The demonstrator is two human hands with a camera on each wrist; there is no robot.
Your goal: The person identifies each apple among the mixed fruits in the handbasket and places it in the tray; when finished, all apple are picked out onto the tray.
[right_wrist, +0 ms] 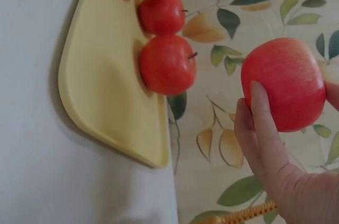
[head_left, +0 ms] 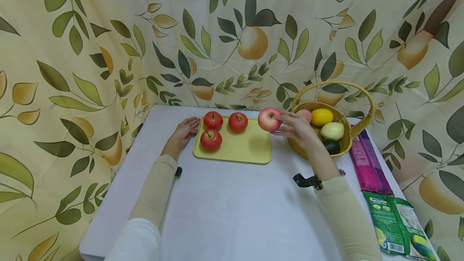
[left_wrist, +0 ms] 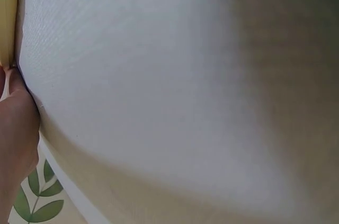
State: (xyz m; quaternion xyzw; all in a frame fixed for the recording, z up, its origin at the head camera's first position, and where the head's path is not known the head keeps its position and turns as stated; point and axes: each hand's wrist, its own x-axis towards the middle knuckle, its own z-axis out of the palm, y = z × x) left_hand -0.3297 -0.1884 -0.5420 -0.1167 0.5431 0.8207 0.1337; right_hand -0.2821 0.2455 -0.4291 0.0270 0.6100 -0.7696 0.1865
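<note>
My right hand (head_left: 297, 129) holds a pinkish-red apple (head_left: 269, 119) above the right end of a yellow tray (head_left: 241, 148). In the right wrist view the fingers (right_wrist: 263, 113) lie along one side of this apple (right_wrist: 286, 83), with part of the hand at its far side. Three red apples sit on the tray: one at the back left (head_left: 213, 120), one at the back middle (head_left: 237, 122) and one in front at the left (head_left: 211, 139). At the tray's left edge rests my left hand (head_left: 185, 130), its fingers relaxed and nothing in its grasp.
A wicker basket (head_left: 362, 125) stands right of the tray, with a yellow lemon-like fruit (head_left: 322, 117), a pale green one (head_left: 332, 131), a dark green one (head_left: 331, 146) and a pinkish one. Pink-purple (head_left: 366, 164) and green (head_left: 393, 222) packets lie along the right table edge. Patterned curtain surrounds the table.
</note>
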